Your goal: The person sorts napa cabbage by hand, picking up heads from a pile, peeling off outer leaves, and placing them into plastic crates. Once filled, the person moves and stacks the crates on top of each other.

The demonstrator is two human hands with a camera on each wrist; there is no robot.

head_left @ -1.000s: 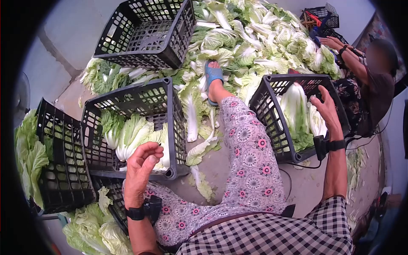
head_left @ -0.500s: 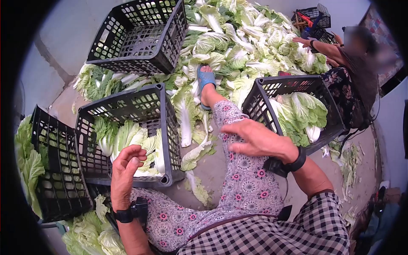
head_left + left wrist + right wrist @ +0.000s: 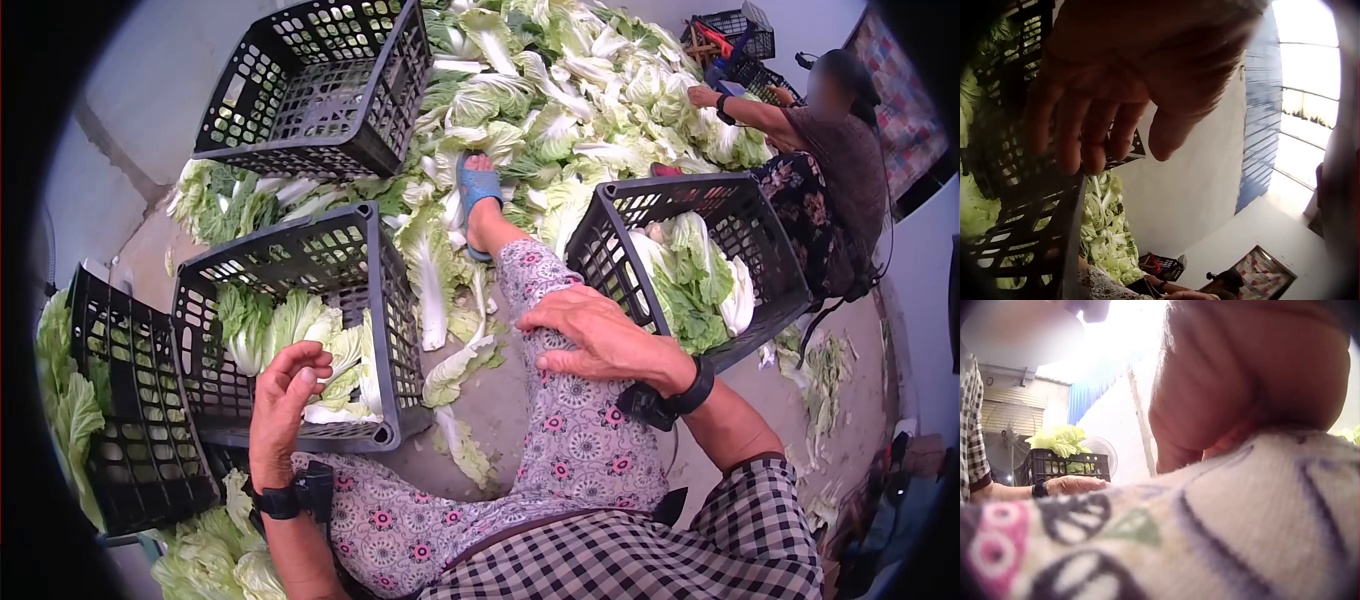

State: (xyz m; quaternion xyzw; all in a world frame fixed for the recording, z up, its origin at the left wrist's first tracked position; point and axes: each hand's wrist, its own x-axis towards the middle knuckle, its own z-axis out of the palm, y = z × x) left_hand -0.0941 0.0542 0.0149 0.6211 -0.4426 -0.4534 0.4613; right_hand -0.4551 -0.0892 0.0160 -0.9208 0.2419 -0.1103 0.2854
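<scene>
My right hand (image 3: 605, 335) rests palm down on the right knee of the patterned trousers (image 3: 575, 430), its fingers relaxed and holding nothing. In the right wrist view that hand (image 3: 1241, 375) lies against the cloth. Near the inner front corner of the left black crate (image 3: 300, 437), my left hand (image 3: 285, 395) hangs with loosely bent fingers and nothing in them. The left wrist view shows the same hand (image 3: 1129, 81) from its palm side. Chinese cabbages (image 3: 295, 325) lie in the left crate. More Chinese cabbages (image 3: 695, 280) sit in the right black crate (image 3: 765, 328).
A big heap of cabbages (image 3: 570, 90) covers the floor ahead, with another crate (image 3: 300, 155) standing on its left part. A tilted crate (image 3: 140, 410) and cabbages (image 3: 215, 555) are at far left. Loose leaves (image 3: 435, 290) lie between the crates. Another person (image 3: 845, 150) sits at right.
My right hand has left the right crate and come down onto my knee. In that crate a cabbage that stood base up now lies tipped over. My left hand stays beside the left crate.
</scene>
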